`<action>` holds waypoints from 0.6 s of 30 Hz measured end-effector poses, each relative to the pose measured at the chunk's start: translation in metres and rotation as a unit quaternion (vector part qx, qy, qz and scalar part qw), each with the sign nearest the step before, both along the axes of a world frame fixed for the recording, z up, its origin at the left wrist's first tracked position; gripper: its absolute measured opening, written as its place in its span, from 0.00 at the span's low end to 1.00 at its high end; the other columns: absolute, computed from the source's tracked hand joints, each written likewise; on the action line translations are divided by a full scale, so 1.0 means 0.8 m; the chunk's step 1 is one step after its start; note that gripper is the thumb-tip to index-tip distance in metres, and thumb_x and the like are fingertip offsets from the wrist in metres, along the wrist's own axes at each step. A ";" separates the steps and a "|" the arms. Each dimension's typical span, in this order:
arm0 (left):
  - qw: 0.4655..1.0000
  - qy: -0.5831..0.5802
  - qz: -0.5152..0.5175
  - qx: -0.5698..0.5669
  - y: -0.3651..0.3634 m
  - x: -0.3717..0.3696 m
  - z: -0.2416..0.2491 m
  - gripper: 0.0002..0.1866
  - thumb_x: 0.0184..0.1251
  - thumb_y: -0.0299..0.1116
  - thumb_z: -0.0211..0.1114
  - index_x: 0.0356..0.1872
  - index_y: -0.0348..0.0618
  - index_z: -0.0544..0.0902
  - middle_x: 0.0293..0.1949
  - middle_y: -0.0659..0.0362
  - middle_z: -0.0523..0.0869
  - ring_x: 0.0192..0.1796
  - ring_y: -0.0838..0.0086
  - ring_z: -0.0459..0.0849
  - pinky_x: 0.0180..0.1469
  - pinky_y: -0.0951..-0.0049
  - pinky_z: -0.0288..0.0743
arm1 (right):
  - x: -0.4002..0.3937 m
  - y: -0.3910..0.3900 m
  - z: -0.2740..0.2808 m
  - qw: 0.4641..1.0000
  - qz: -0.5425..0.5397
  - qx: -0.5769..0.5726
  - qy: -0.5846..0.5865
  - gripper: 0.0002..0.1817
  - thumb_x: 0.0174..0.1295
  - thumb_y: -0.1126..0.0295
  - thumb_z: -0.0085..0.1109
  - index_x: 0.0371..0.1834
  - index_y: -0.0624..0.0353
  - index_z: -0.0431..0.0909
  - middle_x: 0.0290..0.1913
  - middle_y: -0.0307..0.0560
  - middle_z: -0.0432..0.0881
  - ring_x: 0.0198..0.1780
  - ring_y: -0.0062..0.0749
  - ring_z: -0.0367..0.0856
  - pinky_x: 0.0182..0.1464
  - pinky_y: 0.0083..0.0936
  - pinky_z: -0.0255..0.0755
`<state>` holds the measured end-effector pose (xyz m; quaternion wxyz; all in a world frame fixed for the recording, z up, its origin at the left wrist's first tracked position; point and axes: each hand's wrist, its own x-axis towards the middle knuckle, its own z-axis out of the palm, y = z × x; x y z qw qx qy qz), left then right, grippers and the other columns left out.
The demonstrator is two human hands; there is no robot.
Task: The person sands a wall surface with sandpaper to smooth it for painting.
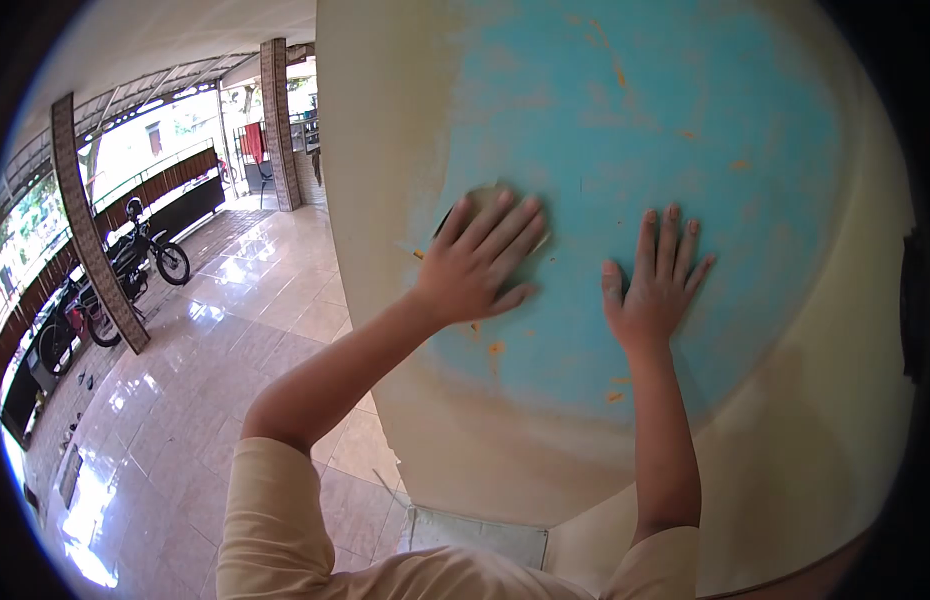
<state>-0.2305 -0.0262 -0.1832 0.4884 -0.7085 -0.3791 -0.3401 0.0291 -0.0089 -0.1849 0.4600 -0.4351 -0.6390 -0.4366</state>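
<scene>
Both arms reach up to a cream wall [395,130] that bears a large turquoise patch [585,120] with small orange marks. My left hand [480,255] lies over a flat, roundish pad [503,190] pressed against the patch's left part; the pad's edge shows past the fingertips, and the rest is hidden beneath the palm. To the right, my right hand [658,280] rests on the turquoise surface with its fingers spread and nothing in it.
Pale glossy floor tiles [235,350] stretch to the left. A motorcycle [135,260] stands behind a tiled pillar [95,225], near a low fence. A second pillar [280,130] is farther back. Below the wall lies a grey flat slab [475,540].
</scene>
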 end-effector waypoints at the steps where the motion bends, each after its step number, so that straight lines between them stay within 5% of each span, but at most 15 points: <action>1: 1.000 0.020 0.001 -0.012 0.001 -0.020 -0.015 0.44 0.64 0.63 0.58 0.76 0.48 0.64 0.78 0.53 0.62 0.80 0.53 0.58 0.76 0.40 0.46 | 0.000 0.001 0.000 1.000 0.000 0.006 -0.002 0.38 0.68 0.44 0.48 0.78 0.50 0.62 0.81 0.46 0.57 0.81 0.54 0.50 0.76 0.68 0.32; 3: 1.000 0.024 0.007 -0.001 0.000 -0.058 0.006 0.45 0.62 0.64 0.59 0.76 0.47 0.65 0.78 0.51 0.62 0.79 0.51 0.58 0.76 0.41 0.46 | 0.001 0.004 -0.004 1.000 0.009 0.026 -0.013 0.38 0.69 0.44 0.48 0.78 0.50 0.61 0.81 0.48 0.56 0.81 0.55 0.49 0.76 0.68 0.32; 5: 0.999 -0.020 0.014 0.035 0.001 -0.093 0.086 0.47 0.61 0.64 0.60 0.76 0.46 0.64 0.78 0.48 0.61 0.79 0.45 0.56 0.77 0.41 0.45 | -0.001 0.001 -0.003 1.000 0.006 0.026 -0.016 0.38 0.69 0.44 0.47 0.78 0.51 0.62 0.81 0.49 0.56 0.81 0.56 0.49 0.76 0.69 0.32; 8: 0.985 -0.026 0.006 0.170 0.016 -0.122 0.226 0.42 0.65 0.59 0.59 0.76 0.47 0.63 0.79 0.52 0.60 0.80 0.50 0.55 0.78 0.43 0.46 | -0.004 0.001 -0.007 0.999 0.001 0.028 -0.020 0.37 0.70 0.43 0.45 0.78 0.51 0.62 0.81 0.50 0.56 0.81 0.58 0.49 0.76 0.69 0.33; 10: 0.971 -0.061 0.167 0.158 0.002 -0.114 0.318 0.39 0.78 0.58 0.41 0.79 0.40 0.55 0.81 0.50 0.48 0.83 0.59 0.40 0.82 0.59 0.31 | -0.006 0.006 -0.005 0.999 -0.004 0.034 -0.023 0.37 0.70 0.43 0.44 0.78 0.52 0.62 0.80 0.51 0.57 0.81 0.59 0.49 0.76 0.70 0.34; 12: 0.973 -0.159 0.101 0.133 -0.002 -0.109 0.380 0.40 0.78 0.61 0.39 0.79 0.43 0.54 0.82 0.51 0.48 0.83 0.59 0.39 0.83 0.59 0.31 | -0.004 0.005 -0.007 0.999 0.005 0.028 -0.019 0.36 0.71 0.42 0.42 0.77 0.51 0.64 0.80 0.50 0.57 0.80 0.59 0.50 0.76 0.69 0.35; 18: 0.955 -0.251 0.107 0.118 -0.002 -0.071 0.385 0.41 0.77 0.63 0.40 0.80 0.44 0.53 0.82 0.55 0.47 0.83 0.60 0.38 0.82 0.59 0.32 | -0.004 0.008 -0.010 0.999 0.002 0.027 -0.016 0.35 0.72 0.42 0.41 0.76 0.49 0.66 0.80 0.48 0.59 0.80 0.57 0.52 0.76 0.68 0.36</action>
